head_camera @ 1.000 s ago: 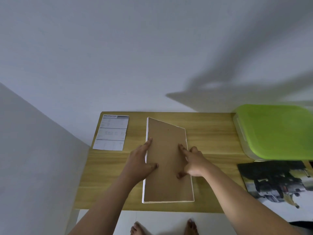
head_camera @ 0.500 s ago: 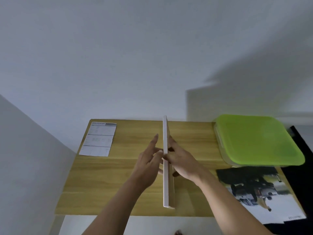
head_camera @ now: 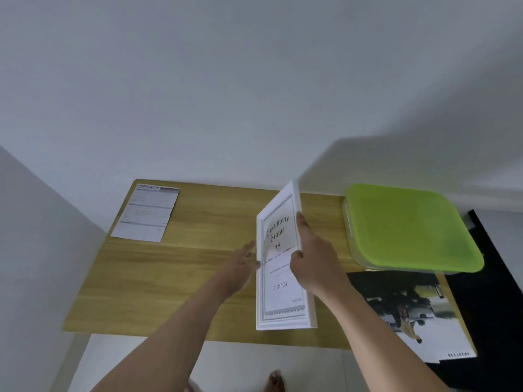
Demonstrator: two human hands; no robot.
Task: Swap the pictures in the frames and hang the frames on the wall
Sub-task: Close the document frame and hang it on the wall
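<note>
The white frame [head_camera: 278,295] stands tilted just left of the green-lid box [head_camera: 410,227], w/ its front turned away from the box & up at the camera. Its long axis runs alongside the box's left wall, from the near end to the far end. I can't tell if its low edge rests on the table [head_camera: 184,278].

The right hand [head_camera: 314,261] grips the frame's box-side long edge, approx halfway along. The thumb is on the front & the fingers go behind, between frame & box. The left hand [head_camera: 240,261] is on the other side of the frame from the box. Its fingers are straight & hold nothing. They reach the other long edge, but it's too blurry to tell if they touch.

The paper inside reads "Document Frame A4". A car pic [head_camera: 410,315] lies just on the near side of the box. A spec sheet [head_camera: 147,213] lies well left of the box, past the frame.

Only 1 hand holds, so the frame prob swings about its long axis like a door. The left hand is nearer the free edge & should catch it.
</note>
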